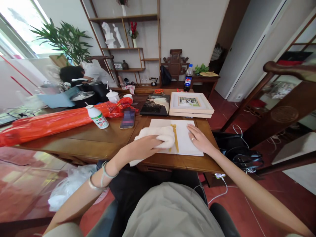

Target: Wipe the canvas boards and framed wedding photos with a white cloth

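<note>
My left hand is closed around a bunched white cloth, which lies over the left part of a flat white board at the table's front edge. Beside the cloth, a narrow gold strip shape runs down the board's surface; whether it is printed or attached I cannot tell. My right hand, with a ring on one finger, rests flat on the board's right side, its fingers stretched out. Part of the board is hidden under the cloth and my left hand.
Behind the board sit white picture frames and a dark photo panel. To the left are a phone, a white bottle and a long red plastic-wrapped bundle. A Pepsi bottle stands at the back. A chair is at right.
</note>
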`<state>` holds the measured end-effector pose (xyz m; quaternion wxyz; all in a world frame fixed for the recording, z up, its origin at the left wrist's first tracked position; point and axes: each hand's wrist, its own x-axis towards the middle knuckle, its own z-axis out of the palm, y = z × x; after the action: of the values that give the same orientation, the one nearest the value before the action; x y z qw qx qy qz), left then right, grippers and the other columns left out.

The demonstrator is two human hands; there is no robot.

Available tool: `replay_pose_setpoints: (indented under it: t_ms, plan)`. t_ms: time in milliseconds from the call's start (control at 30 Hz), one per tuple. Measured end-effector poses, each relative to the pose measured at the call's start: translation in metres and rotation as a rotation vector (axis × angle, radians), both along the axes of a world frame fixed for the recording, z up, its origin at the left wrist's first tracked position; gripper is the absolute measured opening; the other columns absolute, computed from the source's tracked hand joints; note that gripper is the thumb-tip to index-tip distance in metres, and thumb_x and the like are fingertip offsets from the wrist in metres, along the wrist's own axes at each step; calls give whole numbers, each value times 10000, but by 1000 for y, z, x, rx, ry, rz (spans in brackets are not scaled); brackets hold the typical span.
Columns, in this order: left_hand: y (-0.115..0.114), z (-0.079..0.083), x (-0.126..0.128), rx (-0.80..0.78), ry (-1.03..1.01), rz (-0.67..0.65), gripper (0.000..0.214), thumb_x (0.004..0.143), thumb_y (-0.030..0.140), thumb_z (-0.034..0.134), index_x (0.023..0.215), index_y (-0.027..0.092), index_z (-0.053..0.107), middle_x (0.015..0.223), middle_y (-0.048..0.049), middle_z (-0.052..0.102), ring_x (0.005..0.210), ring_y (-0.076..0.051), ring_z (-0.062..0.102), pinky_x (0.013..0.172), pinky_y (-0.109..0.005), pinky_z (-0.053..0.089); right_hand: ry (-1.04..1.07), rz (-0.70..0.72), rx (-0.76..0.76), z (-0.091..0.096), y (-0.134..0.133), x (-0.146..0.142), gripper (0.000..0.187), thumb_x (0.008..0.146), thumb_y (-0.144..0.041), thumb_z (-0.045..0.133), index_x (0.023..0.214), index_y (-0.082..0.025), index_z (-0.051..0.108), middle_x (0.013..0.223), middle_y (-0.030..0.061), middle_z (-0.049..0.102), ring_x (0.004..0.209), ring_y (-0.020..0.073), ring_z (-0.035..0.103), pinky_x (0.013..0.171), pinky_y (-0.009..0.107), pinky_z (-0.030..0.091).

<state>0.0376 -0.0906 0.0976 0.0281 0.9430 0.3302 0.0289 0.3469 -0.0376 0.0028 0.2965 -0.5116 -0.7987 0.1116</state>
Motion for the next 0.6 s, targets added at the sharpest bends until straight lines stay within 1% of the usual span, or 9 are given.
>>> replay_pose_setpoints:
  t_ms: [67,133,233,300,367,433,500,600]
  plan:
    - [23,-12,6,64,19,7,208,968,231,469,1011,143,653,1285,-110,599,1239,-224,520,1057,-357,400,-9,-2,-4,0,0,0,510,943,-348,357,1375,-119,497,1483,142,432,1410,265,339,1185,479,255]
    - [46,-24,10,116,23,12,201,947,170,484,1055,126,647,1417,-127,492,1354,-240,402,1127,-395,326,-14,0,-8,0,0,1,515,943,-347,350,1378,-112,492,1485,148,427,1412,266,336,1184,486,255]
    - [71,-33,11,211,-8,57,248,961,194,466,1130,103,622,1491,-143,393,1395,-269,334,1143,-456,283,-12,4,-12,0,0,1,521,942,-350,346,1380,-105,487,1490,153,417,1415,264,330,1185,483,253]
    - [79,-35,10,265,-10,76,272,978,241,453,1123,91,628,1496,-149,383,1401,-290,316,1136,-494,271,-5,0,-14,1,0,0,519,941,-348,347,1381,-111,487,1491,149,418,1416,262,328,1186,481,253]
    - [79,-37,9,292,0,77,296,989,280,442,1094,93,646,1487,-144,401,1404,-294,307,1134,-507,262,0,-1,-18,1,-1,-1,518,941,-349,349,1381,-116,490,1488,145,424,1416,262,328,1187,478,252]
    - [71,-40,10,299,9,61,314,992,311,439,1071,111,666,1480,-128,417,1403,-287,315,1136,-506,262,1,-1,-22,2,-1,-1,517,941,-354,351,1381,-120,492,1486,140,429,1416,263,328,1189,478,247]
    - [56,-44,10,304,12,35,317,986,339,452,1057,139,688,1485,-110,415,1404,-290,319,1144,-508,254,0,-3,-26,3,-1,-2,516,941,-357,352,1382,-127,492,1487,135,428,1417,265,325,1190,485,243]
    - [22,-47,7,293,23,-40,309,964,378,488,999,180,723,1495,-90,404,1409,-296,314,1160,-489,241,-5,-4,-24,3,-1,-2,518,939,-353,348,1378,-121,493,1486,138,429,1414,272,330,1188,495,246]
